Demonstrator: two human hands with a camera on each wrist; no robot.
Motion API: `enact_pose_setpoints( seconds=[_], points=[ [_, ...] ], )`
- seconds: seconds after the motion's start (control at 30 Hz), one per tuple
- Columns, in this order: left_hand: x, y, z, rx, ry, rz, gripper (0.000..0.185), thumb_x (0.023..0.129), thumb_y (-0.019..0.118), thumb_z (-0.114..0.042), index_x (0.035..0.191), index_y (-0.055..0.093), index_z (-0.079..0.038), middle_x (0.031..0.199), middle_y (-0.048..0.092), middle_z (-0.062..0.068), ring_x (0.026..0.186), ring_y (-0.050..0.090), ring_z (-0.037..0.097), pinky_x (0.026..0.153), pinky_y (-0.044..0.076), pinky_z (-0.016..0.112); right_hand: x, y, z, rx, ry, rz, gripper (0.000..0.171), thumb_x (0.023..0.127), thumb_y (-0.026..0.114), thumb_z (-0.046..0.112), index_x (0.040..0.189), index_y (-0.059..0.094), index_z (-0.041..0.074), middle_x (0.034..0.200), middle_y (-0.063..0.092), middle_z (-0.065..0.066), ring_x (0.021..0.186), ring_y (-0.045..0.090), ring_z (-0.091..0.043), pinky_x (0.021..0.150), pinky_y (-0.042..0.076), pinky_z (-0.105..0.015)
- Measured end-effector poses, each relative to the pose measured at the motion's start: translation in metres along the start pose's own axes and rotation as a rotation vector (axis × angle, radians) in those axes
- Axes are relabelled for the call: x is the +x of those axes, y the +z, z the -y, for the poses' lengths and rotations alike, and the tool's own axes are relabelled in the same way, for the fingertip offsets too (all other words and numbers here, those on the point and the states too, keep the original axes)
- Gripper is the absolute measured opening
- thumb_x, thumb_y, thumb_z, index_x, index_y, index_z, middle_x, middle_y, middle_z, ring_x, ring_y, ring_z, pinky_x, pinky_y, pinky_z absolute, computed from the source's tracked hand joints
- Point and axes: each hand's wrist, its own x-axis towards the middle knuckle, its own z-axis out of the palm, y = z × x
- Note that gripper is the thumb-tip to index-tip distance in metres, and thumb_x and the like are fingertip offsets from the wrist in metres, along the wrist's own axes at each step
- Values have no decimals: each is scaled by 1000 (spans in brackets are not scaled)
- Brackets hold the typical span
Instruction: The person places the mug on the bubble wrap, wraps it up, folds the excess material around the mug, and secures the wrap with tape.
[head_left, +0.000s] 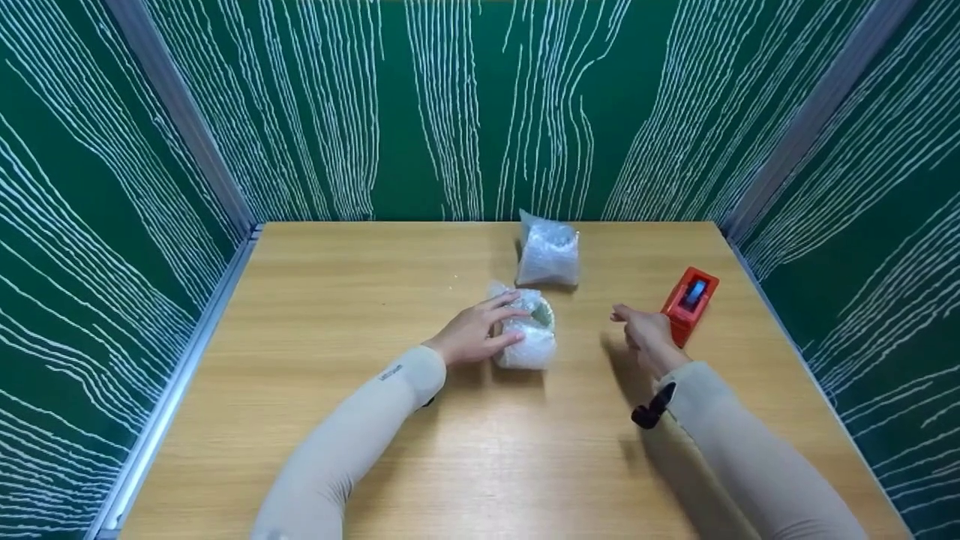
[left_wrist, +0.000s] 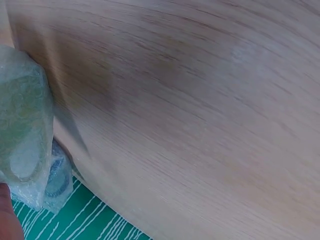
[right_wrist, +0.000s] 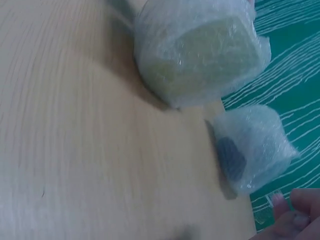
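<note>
A bubble-wrapped bundle (head_left: 529, 351) stands on the table, something pale green and round-rimmed showing through the wrap. My left hand (head_left: 480, 330) holds it from the left, fingers over the top and thumb lower down. In the left wrist view just one digit shows beside the bundle (left_wrist: 22, 125). My right hand (head_left: 646, 334) is raised to the right of the bundle, next to the red tape dispenser (head_left: 681, 319). Between thumb and finger it pinches a short piece of clear tape (right_wrist: 274, 197), seen in the right wrist view.
Behind the held bundle stands a second bubble-wrapped bundle (head_left: 549, 255), with something dark inside it in the right wrist view. Green panels (head_left: 390, 150) with white wavy lines border the wooden table (head_left: 337, 300) at the back and both sides.
</note>
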Motion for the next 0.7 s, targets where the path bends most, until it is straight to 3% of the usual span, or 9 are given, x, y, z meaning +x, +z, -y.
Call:
enact_pose_setpoints(
  seconds=[0.17,0.43,0.7],
  points=[
    [1,-1,0,-32,-43,-8,68,108,63,-51,167,42,-25,178,35,3,165,34,26,136,30,47,-4,11,9,52,-33,57,26,110,64,38,120,69,14,55,37,10,50,30,-8,48,27,-25],
    [3,0,0,-102,-118,-5,73,105,66,-57,165,39,-25,171,46,7,159,45,28,133,34,50,-11,24,20,-39,-109,102,33,112,60,37,128,64,8,56,36,11,50,30,-7,48,27,-22],
    [4,-1,0,-99,-92,-24,72,103,71,-53,161,44,-20,172,46,2,159,45,27,134,35,48,-17,42,27,-32,-205,138,25,111,61,27,120,67,5,51,34,12,46,27,-3,44,23,-19]
  ],
)
